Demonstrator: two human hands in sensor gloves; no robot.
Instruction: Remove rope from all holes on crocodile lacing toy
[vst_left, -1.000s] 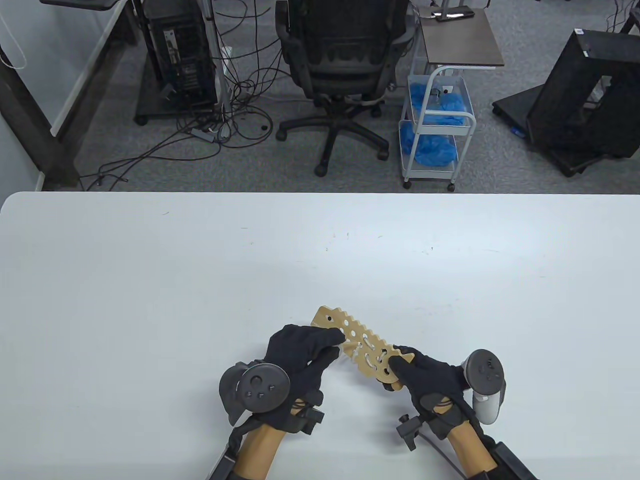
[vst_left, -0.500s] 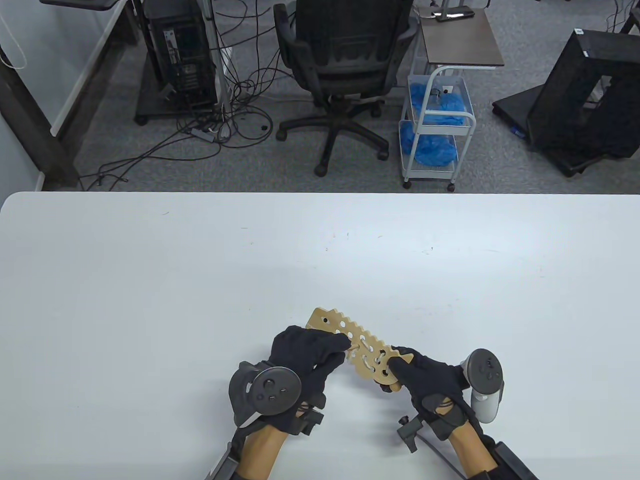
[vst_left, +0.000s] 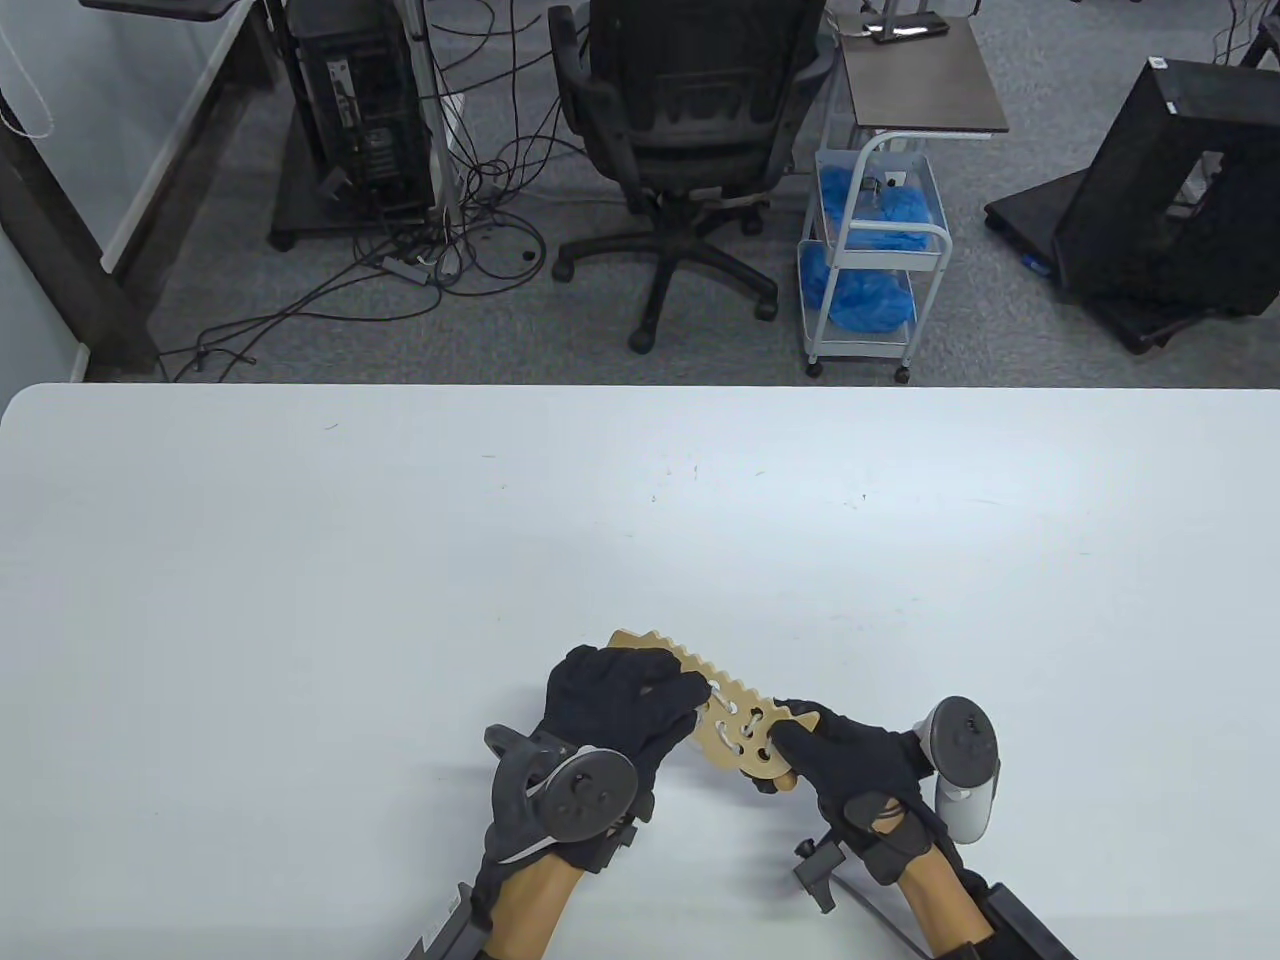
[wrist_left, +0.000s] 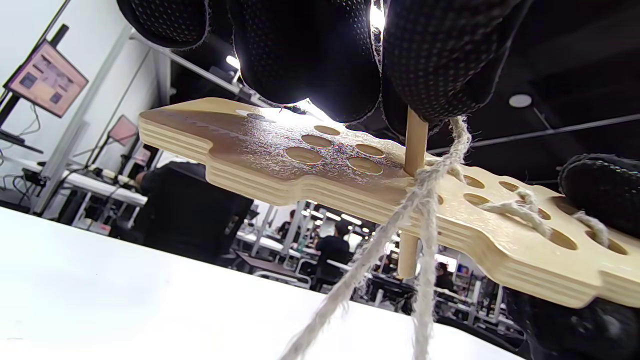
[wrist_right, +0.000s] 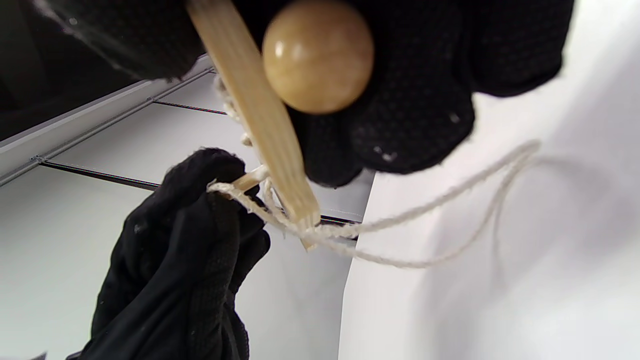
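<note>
With left fingers (wrist_left: 425, 60) pinching the peg (wrist_left: 415, 145), the frayed rope (wrist_left: 425, 210) just below could snag in its hole.

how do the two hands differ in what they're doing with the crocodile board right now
The left hand pinches the wooden needle at the rope's end, where it passes through a mid-board hole; the right hand grips the crocodile board's end, steadying it. In the table view the left hand covers the board's middle, the right its near end. Both wear black gloves with trackers.
</note>
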